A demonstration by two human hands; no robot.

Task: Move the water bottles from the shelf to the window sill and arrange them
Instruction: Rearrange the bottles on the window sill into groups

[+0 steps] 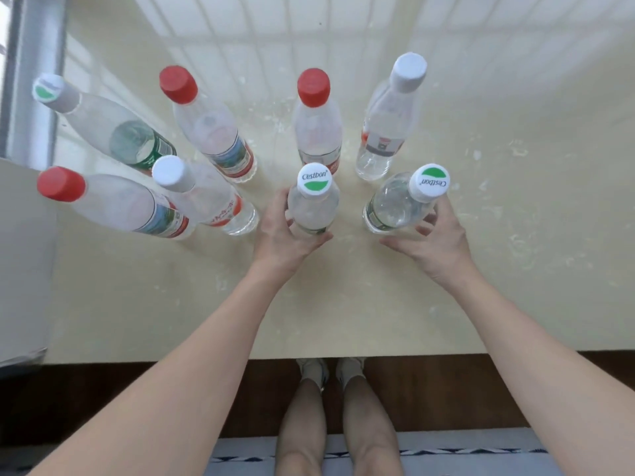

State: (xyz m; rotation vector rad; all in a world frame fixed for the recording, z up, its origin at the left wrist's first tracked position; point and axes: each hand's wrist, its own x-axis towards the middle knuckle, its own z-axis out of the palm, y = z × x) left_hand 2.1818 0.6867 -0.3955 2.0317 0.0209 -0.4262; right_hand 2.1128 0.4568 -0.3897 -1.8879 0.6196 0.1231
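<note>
Several clear water bottles stand on the cream window sill (343, 297) in two rows. My left hand (281, 235) is wrapped around the lower body of a green-and-white capped Cestbon bottle (313, 201) in the near row. To its right stands a second Cestbon bottle (398, 204). My right hand (436, 242) is beside it with fingers spread; the fingertips touch its right side and the thumb lies just off its base. The far row holds two red-capped bottles (213, 132) (318, 128) and a white-capped one (388, 125).
At the left stand a green-labelled bottle (113, 125), a red-capped bottle (113, 204) and a white-capped bottle (209, 197), close together. A grey window frame (34, 77) rises at the far left. The sill's front edge (343, 355) lies above my legs and the dark floor.
</note>
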